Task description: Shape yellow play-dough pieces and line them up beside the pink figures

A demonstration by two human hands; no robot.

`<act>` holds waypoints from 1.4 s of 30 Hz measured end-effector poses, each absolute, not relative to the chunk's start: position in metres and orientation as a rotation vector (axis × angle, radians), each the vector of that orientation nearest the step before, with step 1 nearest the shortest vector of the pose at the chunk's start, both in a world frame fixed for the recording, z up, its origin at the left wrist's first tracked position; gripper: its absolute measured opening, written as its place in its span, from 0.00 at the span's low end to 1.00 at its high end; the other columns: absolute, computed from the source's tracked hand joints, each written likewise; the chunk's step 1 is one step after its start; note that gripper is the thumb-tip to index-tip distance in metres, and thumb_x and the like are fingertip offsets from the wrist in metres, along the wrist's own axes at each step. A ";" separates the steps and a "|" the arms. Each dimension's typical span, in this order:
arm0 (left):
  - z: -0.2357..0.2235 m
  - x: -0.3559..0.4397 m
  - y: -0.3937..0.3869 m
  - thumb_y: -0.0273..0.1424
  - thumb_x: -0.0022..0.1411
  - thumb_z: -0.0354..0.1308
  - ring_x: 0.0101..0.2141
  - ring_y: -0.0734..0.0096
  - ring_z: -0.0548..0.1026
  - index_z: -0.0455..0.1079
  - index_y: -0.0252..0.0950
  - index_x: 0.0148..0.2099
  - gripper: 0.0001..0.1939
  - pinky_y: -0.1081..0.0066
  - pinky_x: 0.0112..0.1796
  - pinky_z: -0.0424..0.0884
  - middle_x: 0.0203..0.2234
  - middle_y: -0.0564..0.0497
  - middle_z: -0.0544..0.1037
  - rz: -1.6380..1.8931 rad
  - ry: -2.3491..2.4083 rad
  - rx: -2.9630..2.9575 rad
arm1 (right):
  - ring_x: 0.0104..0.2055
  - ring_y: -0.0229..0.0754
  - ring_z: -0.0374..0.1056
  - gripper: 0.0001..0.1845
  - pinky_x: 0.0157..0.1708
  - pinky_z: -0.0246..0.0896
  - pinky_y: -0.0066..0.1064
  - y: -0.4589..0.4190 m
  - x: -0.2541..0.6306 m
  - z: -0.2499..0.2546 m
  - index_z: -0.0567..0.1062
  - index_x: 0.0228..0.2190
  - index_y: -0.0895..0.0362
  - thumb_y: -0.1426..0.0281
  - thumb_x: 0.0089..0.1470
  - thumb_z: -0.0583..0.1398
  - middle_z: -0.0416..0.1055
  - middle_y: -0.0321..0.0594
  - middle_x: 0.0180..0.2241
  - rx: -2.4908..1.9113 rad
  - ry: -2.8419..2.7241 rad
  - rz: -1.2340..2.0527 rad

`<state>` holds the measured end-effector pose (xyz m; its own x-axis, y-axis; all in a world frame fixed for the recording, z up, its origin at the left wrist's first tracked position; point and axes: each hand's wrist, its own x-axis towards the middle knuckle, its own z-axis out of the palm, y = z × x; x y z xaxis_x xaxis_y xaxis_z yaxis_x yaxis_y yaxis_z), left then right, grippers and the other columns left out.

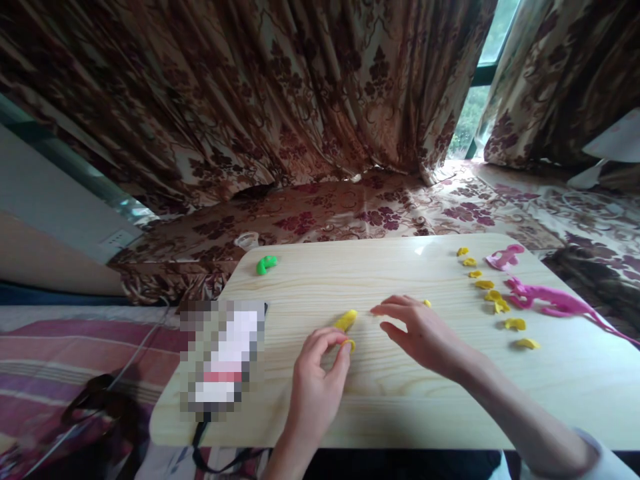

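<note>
Between the thumb and forefinger of my left hand (317, 367) is a small curved yellow clay piece (351, 345). Just beyond those fingertips, a longer yellow clay lump (346, 320) lies on the pale wooden table (390, 407). To the right, my right hand (415, 330) hovers low over the tabletop, its thumb and fingers apart and nothing visible in them. A tiny yellow bit (427, 303) shows just behind the right hand.
Several small yellow clay pieces (484, 285) form a row at the right, beside a pink long-tailed figure (555, 300) and another pink shape (506, 257). A green clay piece (267, 265) lies far left. A blurred-out object with a strap (225, 357) occupies the left edge.
</note>
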<state>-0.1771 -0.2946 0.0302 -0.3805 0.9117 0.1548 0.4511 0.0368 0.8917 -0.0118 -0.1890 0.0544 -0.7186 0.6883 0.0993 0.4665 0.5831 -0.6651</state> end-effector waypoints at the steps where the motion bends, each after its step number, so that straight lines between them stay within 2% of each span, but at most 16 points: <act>1: 0.028 -0.185 -0.291 0.29 0.60 0.54 0.42 0.63 0.74 0.71 0.36 0.36 0.05 0.64 0.46 0.68 0.37 0.47 0.76 1.315 1.906 1.475 | 0.42 0.42 0.66 0.15 0.44 0.59 0.34 -0.179 -0.019 0.054 0.73 0.45 0.55 0.74 0.57 0.54 0.72 0.42 0.41 -0.910 -2.507 0.796; 3: 0.024 -0.196 -0.283 0.28 0.59 0.55 0.47 0.61 0.71 0.71 0.37 0.34 0.04 0.60 0.49 0.65 0.43 0.45 0.75 1.296 1.944 1.588 | 0.47 0.46 0.62 0.17 0.49 0.55 0.38 -0.161 -0.035 0.051 0.73 0.45 0.55 0.77 0.54 0.56 0.70 0.44 0.44 -0.842 -2.568 0.725; 5: 0.021 -0.202 -0.276 0.26 0.57 0.56 0.48 0.60 0.70 0.72 0.38 0.33 0.04 0.57 0.50 0.65 0.44 0.45 0.74 1.257 1.934 1.629 | 0.48 0.47 0.61 0.17 0.49 0.53 0.39 -0.151 -0.052 0.049 0.75 0.43 0.55 0.79 0.50 0.59 0.70 0.44 0.44 -0.778 -2.619 0.723; 9: 0.018 -0.203 -0.272 0.23 0.56 0.56 0.49 0.58 0.70 0.72 0.39 0.33 0.07 0.54 0.51 0.63 0.45 0.46 0.75 1.189 1.894 1.704 | 0.44 0.46 0.63 0.09 0.46 0.55 0.38 -0.150 -0.071 0.047 0.77 0.34 0.57 0.77 0.49 0.60 0.71 0.44 0.39 -0.711 -2.675 0.745; 12: 0.019 -0.204 -0.280 0.22 0.59 0.53 0.49 0.61 0.70 0.72 0.39 0.36 0.09 0.58 0.51 0.65 0.47 0.46 0.73 1.177 1.868 1.714 | 0.36 0.40 0.67 0.07 0.38 0.60 0.31 -0.159 -0.067 0.049 0.76 0.34 0.57 0.73 0.53 0.59 0.73 0.40 0.34 -0.716 -2.658 0.836; 15: 0.021 -0.207 -0.291 0.22 0.60 0.52 0.50 0.65 0.69 0.71 0.39 0.39 0.10 0.63 0.50 0.66 0.49 0.46 0.71 1.183 1.805 1.758 | 0.30 0.35 0.67 0.08 0.30 0.60 0.24 -0.171 -0.056 0.054 0.75 0.36 0.55 0.72 0.56 0.56 0.72 0.36 0.32 -0.734 -2.607 0.949; 20: 0.027 -0.204 -0.300 0.20 0.60 0.52 0.51 0.64 0.68 0.71 0.39 0.40 0.11 0.63 0.51 0.65 0.50 0.46 0.70 1.238 1.771 1.919 | 0.30 0.34 0.68 0.08 0.30 0.60 0.23 -0.188 -0.045 0.065 0.76 0.37 0.53 0.70 0.56 0.57 0.72 0.34 0.32 -0.801 -2.459 1.047; 25: 0.032 -0.199 -0.303 0.20 0.59 0.54 0.50 0.63 0.68 0.71 0.39 0.40 0.11 0.64 0.50 0.66 0.49 0.45 0.70 1.273 1.800 1.965 | 0.28 0.34 0.66 0.08 0.29 0.59 0.25 -0.196 -0.047 0.066 0.77 0.31 0.53 0.75 0.52 0.58 0.72 0.33 0.27 -0.877 -2.293 1.018; 33: 0.034 -0.188 -0.308 0.21 0.60 0.53 0.49 0.65 0.70 0.72 0.40 0.39 0.11 0.67 0.50 0.66 0.48 0.46 0.70 1.199 1.795 1.943 | 0.24 0.34 0.63 0.09 0.25 0.56 0.25 -0.204 -0.044 0.048 0.74 0.25 0.56 0.78 0.48 0.56 0.68 0.32 0.22 -1.025 -2.149 0.943; 38: 0.030 -0.194 -0.309 0.23 0.59 0.54 0.47 0.65 0.71 0.72 0.40 0.38 0.09 0.67 0.48 0.68 0.47 0.47 0.72 1.212 1.827 1.907 | 0.24 0.37 0.63 0.06 0.27 0.58 0.29 -0.180 -0.012 0.049 0.74 0.26 0.57 0.74 0.50 0.57 0.69 0.36 0.23 -1.149 -2.022 0.864; 42: 0.024 -0.208 -0.292 0.24 0.59 0.54 0.48 0.64 0.71 0.73 0.40 0.36 0.08 0.63 0.50 0.67 0.47 0.47 0.73 1.128 1.855 1.867 | 0.29 0.39 0.68 0.10 0.28 0.63 0.29 -0.170 0.012 0.052 0.76 0.32 0.57 0.66 0.54 0.57 0.72 0.41 0.32 -1.131 -2.001 0.968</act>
<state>-0.2084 -0.2923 0.0239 -0.1276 0.9369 0.3256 0.7202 -0.1382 0.6799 0.0123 -0.1698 0.0518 -0.4280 0.8881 0.1678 0.4200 0.3598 -0.8331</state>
